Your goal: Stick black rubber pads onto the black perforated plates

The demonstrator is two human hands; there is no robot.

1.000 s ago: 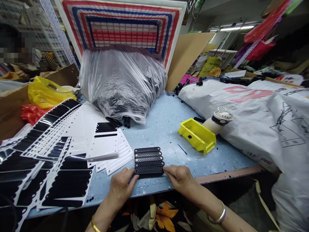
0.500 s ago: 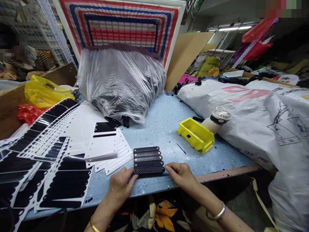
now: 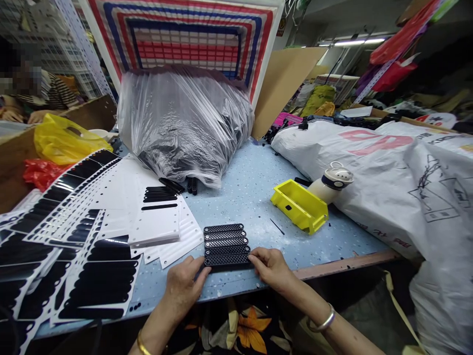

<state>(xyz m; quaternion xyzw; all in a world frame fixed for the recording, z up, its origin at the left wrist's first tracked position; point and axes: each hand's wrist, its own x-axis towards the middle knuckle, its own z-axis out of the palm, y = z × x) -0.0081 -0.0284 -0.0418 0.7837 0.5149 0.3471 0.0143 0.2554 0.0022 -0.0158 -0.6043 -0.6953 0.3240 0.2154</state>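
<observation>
Left hand (image 3: 185, 282) and right hand (image 3: 269, 269), both half-open, rest against opposite ends of five black mesh strips (image 3: 226, 245) near the front edge of the blue counter (image 3: 236, 288), with a yellow plastic bin (image 3: 298, 206) off to the right

We note a thin gold bangle (image 3: 144, 343) on the left wrist, just behind the left hand (image 3: 184, 285), and a wider silver bangle (image 3: 321, 319) on the right wrist, behind the right hand (image 3: 271, 268). Dark fabric with orange flower print (image 3: 252, 328) shows below the desk edge; we can't tell if it's worn.
</observation>
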